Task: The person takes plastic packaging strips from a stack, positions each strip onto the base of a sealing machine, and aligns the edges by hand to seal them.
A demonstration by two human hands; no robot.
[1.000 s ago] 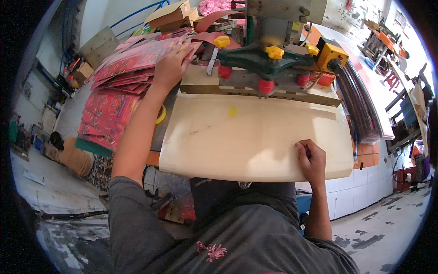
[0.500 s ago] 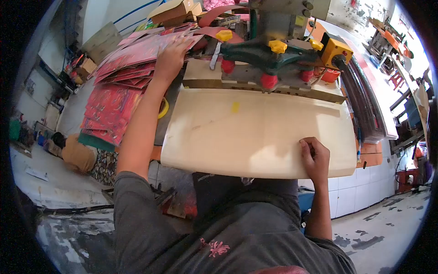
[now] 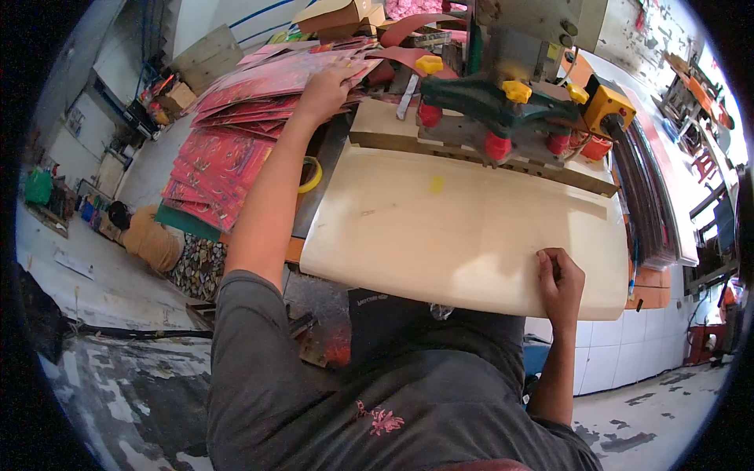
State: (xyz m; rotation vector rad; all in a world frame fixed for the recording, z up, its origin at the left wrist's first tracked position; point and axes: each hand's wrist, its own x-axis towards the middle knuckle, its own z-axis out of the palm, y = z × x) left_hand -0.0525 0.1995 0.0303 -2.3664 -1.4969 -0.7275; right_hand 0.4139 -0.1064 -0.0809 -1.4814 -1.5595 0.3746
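Observation:
My left hand [image 3: 325, 92] is stretched out to the far left, its fingers lying over the top of a pile of red and pink printed sheets [image 3: 251, 82]. Lower on that pile, more red sheets [image 3: 216, 174] fan out towards me. My right hand [image 3: 562, 287] rests at the near right of a wide cream board [image 3: 463, 228], fingers curled in and nothing visible in them. The board has a small yellow mark on it. Above its back edge stands a press head [image 3: 510, 110] with a dark green frame, yellow knobs and red feet.
A yellow tape roll [image 3: 311, 174] lies between the pile and the board. To the right are a yellow control box [image 3: 609, 114] and a tall stack of dark-edged sheets [image 3: 656, 188]. A cardboard box [image 3: 334, 17] stands at the back. Another person [image 3: 153, 239] is low at the far left.
The whole view has shifted, so everything sits further right. My left hand's fingers now point more to the right across the sheets. My right hand stays curled on the board.

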